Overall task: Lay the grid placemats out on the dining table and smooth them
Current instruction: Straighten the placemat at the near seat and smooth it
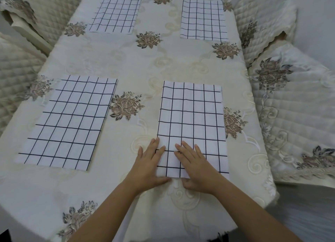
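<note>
Several white placemats with a dark grid lie flat on the dining table (145, 66), which wears a cream floral cloth. The near right placemat (192, 114) has both my hands on its near end. My left hand (148, 167) rests flat, fingers spread, across its near left edge, partly on the cloth. My right hand (194, 165) lies flat on the placemat's near middle, thumb over the near edge. The near left placemat (67, 124), far left placemat (116, 13) and far right placemat (204, 19) lie untouched.
Quilted cream chair covers stand on the left (21, 64) and right (290, 104) of the table, close to its sides. The tablecloth hangs over the near edge (181, 223). Embroidered flowers (126, 105) lie between the placemats.
</note>
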Demonstrator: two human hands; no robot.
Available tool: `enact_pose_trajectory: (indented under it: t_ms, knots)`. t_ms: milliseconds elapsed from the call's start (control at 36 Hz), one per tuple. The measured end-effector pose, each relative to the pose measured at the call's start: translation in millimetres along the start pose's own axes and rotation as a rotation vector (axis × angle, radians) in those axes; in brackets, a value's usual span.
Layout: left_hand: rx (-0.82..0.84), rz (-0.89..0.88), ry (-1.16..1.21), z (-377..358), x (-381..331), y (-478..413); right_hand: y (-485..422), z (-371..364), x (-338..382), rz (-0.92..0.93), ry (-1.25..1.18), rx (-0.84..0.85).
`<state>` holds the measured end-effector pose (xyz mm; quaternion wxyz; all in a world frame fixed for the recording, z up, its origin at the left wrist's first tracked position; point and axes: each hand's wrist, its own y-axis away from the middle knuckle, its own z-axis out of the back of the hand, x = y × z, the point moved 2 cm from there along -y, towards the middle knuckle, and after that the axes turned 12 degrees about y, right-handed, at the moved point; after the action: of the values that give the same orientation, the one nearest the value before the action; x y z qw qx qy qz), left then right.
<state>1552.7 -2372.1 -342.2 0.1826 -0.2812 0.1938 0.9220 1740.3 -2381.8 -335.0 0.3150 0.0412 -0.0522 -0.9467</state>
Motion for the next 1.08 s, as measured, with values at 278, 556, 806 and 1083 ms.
enact_pose_trajectory:
  t_ms: [278,556,806,1083]
  knots:
    - [-0.111,-0.054,-0.221,-8.6,-25.0,-23.6,-28.4,0.7,0.0,-0.449,-0.258,0.008]
    - [-0.178,0.044,-0.182,-15.3,-7.6,-40.5,-28.6,-22.7,-7.7,-0.573,-0.118,-0.032]
    - [-0.193,0.125,-0.096,8.1,21.4,-48.2,13.3,-32.6,-70.5,-0.838,-0.127,0.009]
    - [-0.184,0.086,-0.197,6.2,12.5,-65.3,-33.3,-8.3,-45.3,-0.74,-0.169,-0.189]
